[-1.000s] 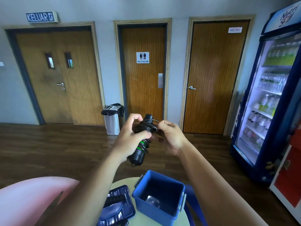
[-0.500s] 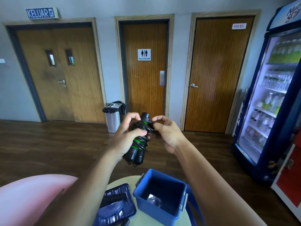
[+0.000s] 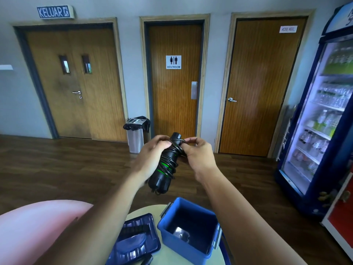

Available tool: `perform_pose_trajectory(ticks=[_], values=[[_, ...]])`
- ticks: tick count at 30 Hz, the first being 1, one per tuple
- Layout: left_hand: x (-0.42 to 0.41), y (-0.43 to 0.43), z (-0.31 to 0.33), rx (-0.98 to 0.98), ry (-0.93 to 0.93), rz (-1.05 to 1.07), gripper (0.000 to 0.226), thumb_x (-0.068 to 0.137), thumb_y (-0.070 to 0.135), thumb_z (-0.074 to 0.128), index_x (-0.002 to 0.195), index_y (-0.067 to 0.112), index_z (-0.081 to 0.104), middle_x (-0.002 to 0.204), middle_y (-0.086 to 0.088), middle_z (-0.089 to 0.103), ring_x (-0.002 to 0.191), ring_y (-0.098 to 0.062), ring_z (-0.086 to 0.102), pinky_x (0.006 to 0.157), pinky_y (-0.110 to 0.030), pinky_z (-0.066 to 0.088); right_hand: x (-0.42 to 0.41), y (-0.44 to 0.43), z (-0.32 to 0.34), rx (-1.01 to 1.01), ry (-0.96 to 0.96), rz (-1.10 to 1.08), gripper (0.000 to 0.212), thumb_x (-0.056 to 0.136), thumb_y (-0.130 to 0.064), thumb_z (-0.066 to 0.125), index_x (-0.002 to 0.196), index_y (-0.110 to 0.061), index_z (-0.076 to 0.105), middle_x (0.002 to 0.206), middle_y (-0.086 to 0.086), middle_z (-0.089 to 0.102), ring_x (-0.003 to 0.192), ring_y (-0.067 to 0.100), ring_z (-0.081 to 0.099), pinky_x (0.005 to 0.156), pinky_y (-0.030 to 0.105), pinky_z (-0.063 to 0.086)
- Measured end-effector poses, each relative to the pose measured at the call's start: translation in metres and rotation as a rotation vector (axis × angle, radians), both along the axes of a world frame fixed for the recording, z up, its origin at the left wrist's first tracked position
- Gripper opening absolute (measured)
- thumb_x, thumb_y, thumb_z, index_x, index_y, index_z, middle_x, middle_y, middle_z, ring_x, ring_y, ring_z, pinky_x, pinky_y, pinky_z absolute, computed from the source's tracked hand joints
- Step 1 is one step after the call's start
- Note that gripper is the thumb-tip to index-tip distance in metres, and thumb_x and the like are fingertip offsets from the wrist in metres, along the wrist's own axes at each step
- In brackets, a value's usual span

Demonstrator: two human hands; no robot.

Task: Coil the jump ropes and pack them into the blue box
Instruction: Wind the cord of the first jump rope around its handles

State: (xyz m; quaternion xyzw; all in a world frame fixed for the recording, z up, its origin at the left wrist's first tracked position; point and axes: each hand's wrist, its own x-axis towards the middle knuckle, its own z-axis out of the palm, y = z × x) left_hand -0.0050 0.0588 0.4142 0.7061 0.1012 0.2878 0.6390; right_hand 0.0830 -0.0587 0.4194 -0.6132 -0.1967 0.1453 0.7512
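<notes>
A: Broadly, what do we label first, working down in size?
B: We mark the fridge [image 3: 324, 121] at far right, its lit shelves full of bottles, then the restroom door [image 3: 174, 104] in the back wall.
A: And on the table [image 3: 168, 259]?
B: We see the box [image 3: 178, 233] standing open on it, with the lid [image 3: 137, 240] lying flat just to its left. Something shiny lies at the box's bottom; we cannot tell what.
A: Where do we place the rope?
B: We place the rope [image 3: 168, 163] in the air above the box. Its black cord is wound round the handles, the bundle is tilted, and green bands show between the turns.
A: And the hands?
B: We note that the left hand [image 3: 150, 157] grips the bundle, fingers curled round its upper part and thumb over the coils. The right hand [image 3: 198, 155] pinches a strand of cord between thumb and forefinger at the bundle's top, with its other fingers curled beneath.
</notes>
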Motion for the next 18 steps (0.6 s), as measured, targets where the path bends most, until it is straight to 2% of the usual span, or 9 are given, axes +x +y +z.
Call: perform_pose_trajectory(ticks=[2, 4, 5, 9, 13, 16, 18], values=[[0.001, 0.0, -0.001, -0.01, 0.035, 0.003, 0.023, 0.093, 0.039, 0.051, 0.098, 0.029, 0.072, 0.097, -0.013, 0.073, 0.086, -0.033, 0.07, 0.074, -0.046, 0.056, -0.001, 0.002, -0.005, -0.054, -0.055, -0.062, 0.014, 0.088, -0.005, 0.072, 0.094, -0.016, 0.065, 0.096, 0.011, 0.075, 0.09, 0.026, 0.074, 0.084, 0.042, 0.061], [0.003, 0.001, -0.002, 0.037, 0.114, -0.012, 0.036, 0.087, 0.06, 0.054, 0.099, 0.032, 0.072, 0.098, -0.011, 0.073, 0.094, -0.037, 0.07, 0.084, -0.054, 0.054, -0.002, 0.005, -0.009, -0.07, -0.092, -0.075, 0.014, 0.087, -0.008, 0.073, 0.092, -0.018, 0.065, 0.096, 0.009, 0.074, 0.086, 0.022, 0.074, 0.08, 0.041, 0.063], [0.004, 0.001, -0.003, 0.069, 0.146, -0.02, 0.041, 0.083, 0.067, 0.056, 0.098, 0.032, 0.071, 0.096, -0.01, 0.074, 0.093, -0.036, 0.071, 0.085, -0.053, 0.054, -0.003, 0.005, -0.011, -0.08, -0.108, -0.072, 0.013, 0.088, -0.009, 0.072, 0.091, -0.019, 0.065, 0.095, 0.008, 0.074, 0.086, 0.022, 0.074, 0.079, 0.04, 0.063], [0.003, -0.001, -0.002, 0.043, 0.179, -0.031, 0.03, 0.086, 0.054, 0.062, 0.086, 0.024, 0.069, 0.084, -0.011, 0.071, 0.079, -0.032, 0.068, 0.077, -0.048, 0.052, -0.005, 0.005, -0.013, -0.119, -0.146, -0.033, 0.013, 0.088, -0.009, 0.071, 0.093, -0.02, 0.066, 0.098, 0.007, 0.074, 0.089, 0.022, 0.073, 0.081, 0.039, 0.062], [0.001, 0.002, -0.004, 0.036, 0.186, 0.006, 0.018, 0.088, 0.044, 0.062, 0.087, 0.026, 0.063, 0.083, -0.006, 0.064, 0.079, -0.026, 0.063, 0.075, -0.042, 0.046, -0.006, -0.002, -0.01, -0.087, -0.156, 0.118, 0.017, 0.089, -0.003, 0.07, 0.103, -0.01, 0.066, 0.097, 0.007, 0.073, 0.086, 0.017, 0.071, 0.068, 0.021, 0.058], [0.0, 0.001, -0.006, 0.032, 0.163, -0.006, 0.013, 0.093, 0.036, 0.06, 0.089, 0.024, 0.057, 0.081, -0.004, 0.06, 0.075, -0.022, 0.06, 0.071, -0.038, 0.045, -0.001, -0.008, -0.009, -0.069, -0.151, 0.236, 0.021, 0.087, 0.002, 0.07, 0.103, -0.01, 0.066, 0.097, 0.009, 0.074, 0.087, 0.021, 0.07, 0.083, 0.036, 0.059], [0.0, -0.001, -0.007, 0.032, 0.147, 0.01, 0.016, 0.084, 0.042, 0.063, 0.084, 0.028, 0.057, 0.079, -0.003, 0.06, 0.076, -0.023, 0.06, 0.073, -0.041, 0.045, 0.001, -0.009, -0.01, -0.077, -0.159, 0.264, 0.022, 0.087, 0.004, 0.069, 0.104, -0.008, 0.066, 0.101, 0.013, 0.075, 0.09, 0.025, 0.07, 0.089, 0.042, 0.057]])
